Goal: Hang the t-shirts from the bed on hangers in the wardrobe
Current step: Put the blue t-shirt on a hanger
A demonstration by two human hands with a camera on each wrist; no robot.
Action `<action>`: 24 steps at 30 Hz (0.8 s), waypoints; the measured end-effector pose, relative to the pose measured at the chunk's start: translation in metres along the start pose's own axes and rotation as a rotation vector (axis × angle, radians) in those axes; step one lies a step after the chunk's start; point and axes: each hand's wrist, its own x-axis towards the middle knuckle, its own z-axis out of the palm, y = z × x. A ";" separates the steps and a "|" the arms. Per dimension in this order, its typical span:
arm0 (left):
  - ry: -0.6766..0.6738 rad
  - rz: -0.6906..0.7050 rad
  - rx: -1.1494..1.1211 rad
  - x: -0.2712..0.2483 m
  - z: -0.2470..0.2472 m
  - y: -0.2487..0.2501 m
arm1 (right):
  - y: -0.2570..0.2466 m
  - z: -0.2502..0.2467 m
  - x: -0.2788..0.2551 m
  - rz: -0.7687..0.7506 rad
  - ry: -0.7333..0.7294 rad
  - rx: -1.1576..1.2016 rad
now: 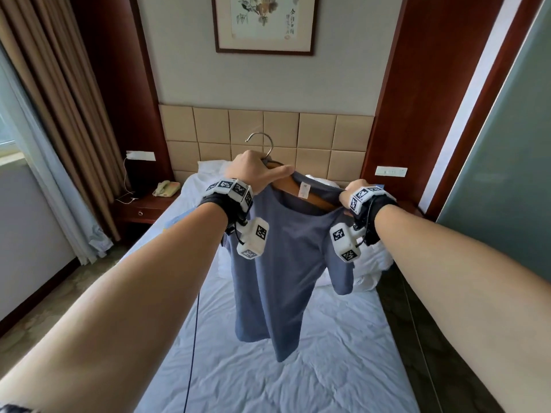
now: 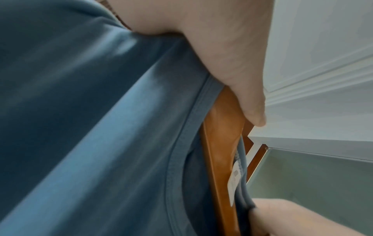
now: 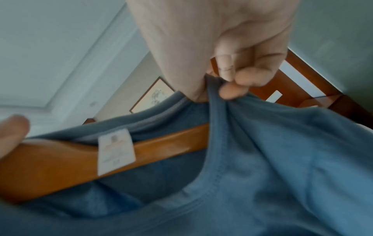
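A blue t-shirt (image 1: 277,263) hangs in the air above the bed (image 1: 298,368), draped on a wooden hanger (image 1: 316,198) with a metal hook (image 1: 262,141). My left hand (image 1: 256,174) grips the hanger's left arm by the hook, thumb along the wood (image 2: 248,89). My right hand (image 1: 353,190) pinches the shirt's collar at the right shoulder between thumb and curled fingers (image 3: 238,79). The hanger's right arm (image 3: 80,159) shows inside the neck opening, with a white label (image 3: 115,153) across it. The shirt cloth (image 2: 90,135) fills the left wrist view.
White pillows (image 1: 208,171) lie at the tan padded headboard (image 1: 268,132). A bedside table with a telephone (image 1: 167,188) stands at the left by the curtains (image 1: 59,114). A frosted glass panel (image 1: 507,174) stands at the right. A framed picture (image 1: 264,23) hangs above.
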 end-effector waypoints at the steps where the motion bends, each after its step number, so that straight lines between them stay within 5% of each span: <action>1: -0.030 0.007 -0.021 0.001 0.001 0.000 | -0.004 -0.012 -0.010 -0.024 -0.007 0.109; 7: -0.163 0.007 -0.082 0.002 0.008 -0.002 | -0.018 -0.036 -0.036 -0.097 0.054 0.578; 17: -0.064 0.044 -0.117 0.005 -0.001 -0.006 | -0.007 -0.024 -0.047 -0.029 -0.102 0.199; 20: -0.093 0.025 -0.123 0.008 0.001 -0.006 | -0.003 -0.026 -0.059 -0.077 -0.018 0.133; 24: -0.165 0.027 -0.104 0.009 0.007 -0.001 | -0.012 -0.036 -0.047 -0.054 0.119 0.536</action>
